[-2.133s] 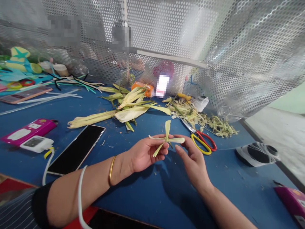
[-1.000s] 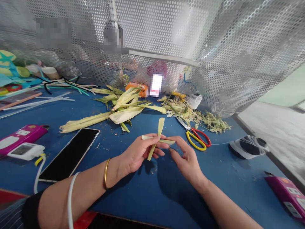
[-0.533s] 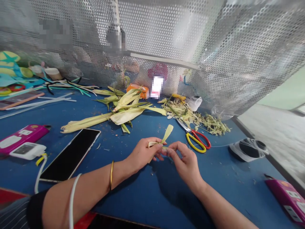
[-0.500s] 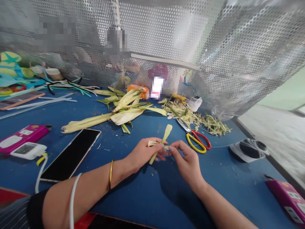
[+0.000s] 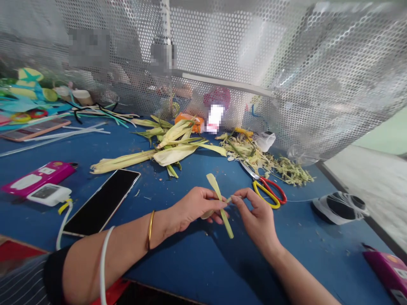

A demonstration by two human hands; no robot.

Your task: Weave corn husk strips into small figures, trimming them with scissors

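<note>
My left hand (image 5: 200,207), with a gold bangle on its wrist, pinches pale green corn husk strips (image 5: 215,186) between thumb and fingers. One long strip runs from upper left to lower right across the fingertips. The fingertips of my right hand (image 5: 256,214) are closed on the short end of another husk piece, close to the left fingertips. Just beyond the right hand lie scissors (image 5: 270,193) with one red and one yellow handle. A heap of whole corn husks (image 5: 178,153) rests farther back.
Shredded husk scraps (image 5: 295,171) lie at the back right. A plastic-wrapped dark spool (image 5: 338,206) trails thread toward the scissors. To the left are a phone (image 5: 103,203), a white device (image 5: 49,194) with a cable and a purple power strip (image 5: 41,176). A perforated screen (image 5: 216,51) stands behind.
The long husk strip has turned in the left fingers, from leaning right at its top to leaning left. Both hands stay close together. The view has shifted slightly left.
</note>
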